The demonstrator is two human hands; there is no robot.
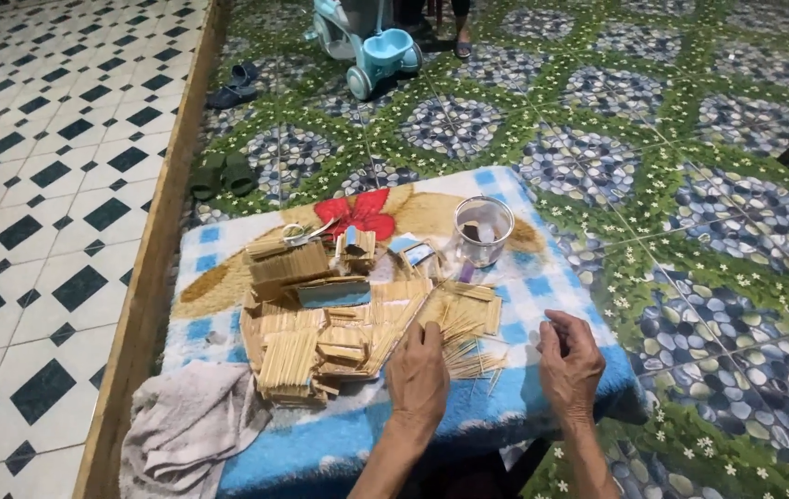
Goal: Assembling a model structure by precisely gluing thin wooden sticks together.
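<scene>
Two hands are hovering low over the near edge of the blue cloth [339, 444], held apart. Left hand [418, 374] is lying fingers-down on the loose sticks [468, 346], pressing or pinching them; which, I cannot tell. Right hand [568, 360] is curling just beside that heap, fingertips drawn together, maybe around one thin stick. Behind them the stick panels [321, 333] are sitting stacked mid-cloth, scissors [307, 233] on top at the back. Further back a clear cup [483, 229] is standing upright. Grey rag [187, 430] is drooping off the left corner, and sandals [224, 174] are waiting on the tiled floor beyond
</scene>
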